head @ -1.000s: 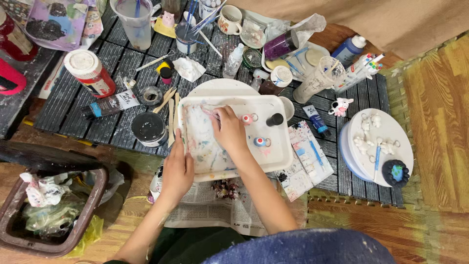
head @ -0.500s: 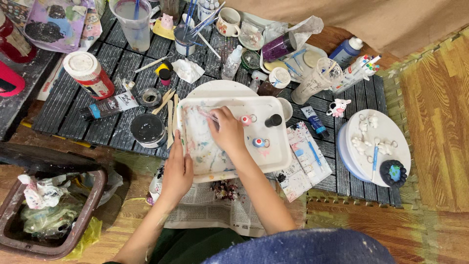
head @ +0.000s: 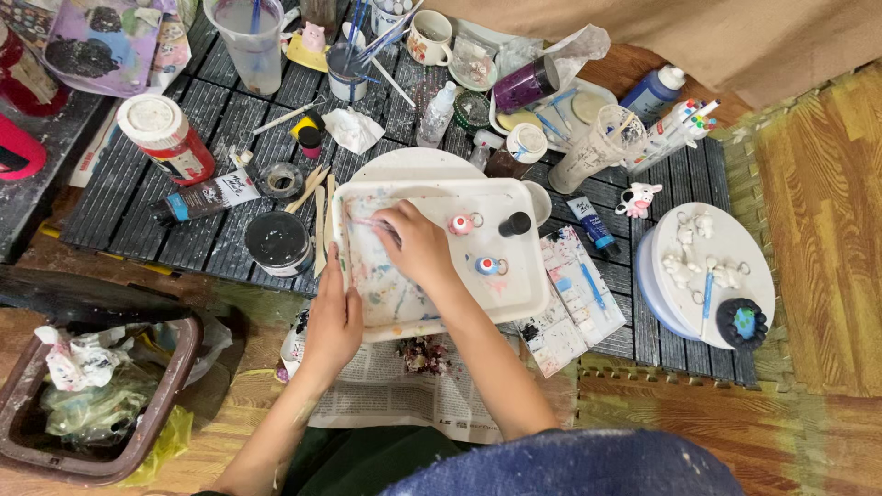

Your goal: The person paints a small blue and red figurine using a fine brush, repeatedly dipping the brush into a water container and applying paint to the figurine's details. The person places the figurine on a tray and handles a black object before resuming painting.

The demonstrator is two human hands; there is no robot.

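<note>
A white rectangular tray (head: 524, 285), smeared with paint, lies on a dark slatted mat. My left hand (head: 333, 321) grips the tray's near-left edge. My right hand (head: 418, 243) rests inside the tray with its fingers closed on a thin pinkish brush (head: 367, 221), the tip on the tray's left part. In the tray's right half stand a small pink figure (head: 461, 223), a small blue figure (head: 487, 266) and a black bottle cap (head: 515, 223).
A round white plate (head: 726, 243) with small white figures and a blue brush sits at right. Paint tubes, jars, cups of brushes and a black paint pot (head: 277, 242) crowd the mat. A brown waste bin (head: 87, 395) stands at lower left. Newspaper (head: 386, 395) lies under the tray.
My right hand has shifted slightly left across the tray with the brush. My left hand stays on the tray's edge.
</note>
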